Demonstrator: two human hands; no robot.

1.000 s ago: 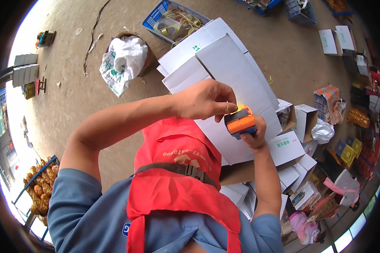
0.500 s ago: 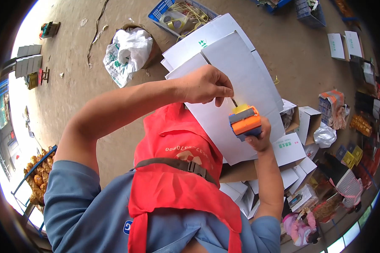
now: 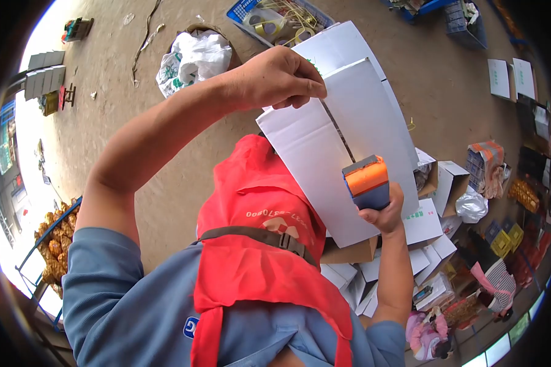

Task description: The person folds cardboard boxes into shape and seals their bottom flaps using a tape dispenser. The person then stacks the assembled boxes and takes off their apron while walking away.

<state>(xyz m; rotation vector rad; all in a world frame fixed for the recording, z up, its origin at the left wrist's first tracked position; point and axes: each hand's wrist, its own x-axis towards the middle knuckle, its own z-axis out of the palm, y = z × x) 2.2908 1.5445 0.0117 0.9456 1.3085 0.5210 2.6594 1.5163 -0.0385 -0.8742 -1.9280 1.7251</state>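
My right hand [image 3: 386,210] grips an orange and blue tape dispenser [image 3: 367,180], held over a flat white cardboard carton [image 3: 324,150]. My left hand [image 3: 281,79] is closed in a pinch above the carton's far part. A thin dark strip of tape [image 3: 338,130], seen nearly edge-on, runs from its fingertips to the dispenser's grey front edge. Behind it, the seam between the carton's flaps is hard to tell apart from the strip. More flat white cartons [image 3: 343,43] lie beneath the top one.
A blue basket [image 3: 242,13] with tape rolls and straw-like strands stands beyond the cartons. To its left is a container with a white plastic bag [image 3: 196,60]. Open white boxes [image 3: 422,220] crowd the right side. People [image 3: 428,333] are at the lower right.
My left hand has moved up and left, away from the dispenser, and the strip between them is longer. The dispenser has tilted and shifted slightly down and right.
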